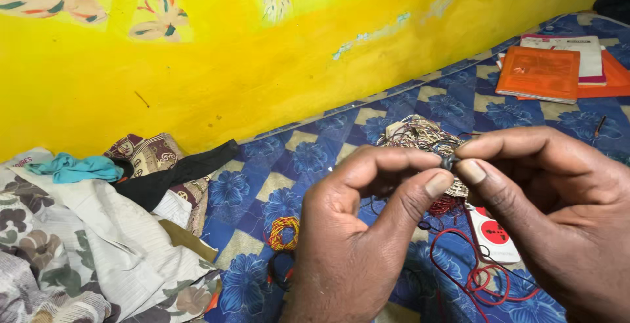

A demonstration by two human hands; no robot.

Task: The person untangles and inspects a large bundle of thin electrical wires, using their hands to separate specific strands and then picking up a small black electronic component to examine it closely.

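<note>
Glossy yellow wall paint with leaf motifs is filling the upper half of the frame, while a blue floral checked bedsheet (pixel 262 178) is spreading across the lower right. At centre right, the left hand (pixel 357 231) and the right hand (pixel 558 211) are meeting fingertip to fingertip, both pinching a small dark rounded piece (pixel 449 161) above a tangled bundle of thin wires (pixel 420 136), with looping red wire (pixel 472 264) and a small red-and-yellow wire coil (pixel 283 231) lying on the sheet below. Crumpled patterned clothes (pixel 98 231) are heaping at lower left, and flat orange books (pixel 545 70) are resting at upper right.
</note>
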